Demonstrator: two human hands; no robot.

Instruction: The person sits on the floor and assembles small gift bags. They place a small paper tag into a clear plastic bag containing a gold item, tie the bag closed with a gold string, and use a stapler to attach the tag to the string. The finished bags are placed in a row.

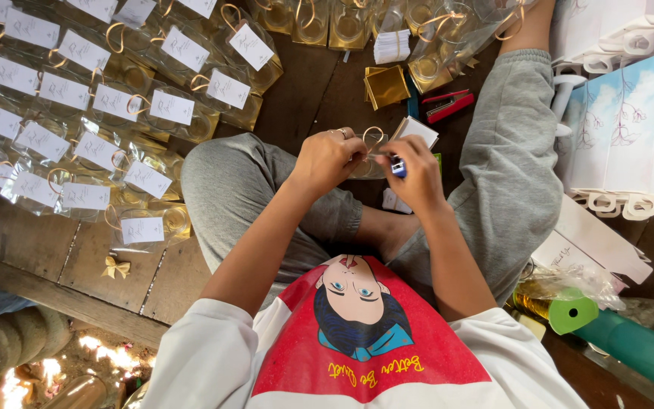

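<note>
She's tying: left hand [327,157] pinches the gold ribbon loop [373,135], right hand [416,176] grips a small blue tool [397,166] over the packet [365,168]; next likely needs a steady pull.

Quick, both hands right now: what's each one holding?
Left hand: closed, pinching a gold ribbon loop on a clear gift bag.
Right hand: closed around a small blue tool; what kind cannot be told.
</note>
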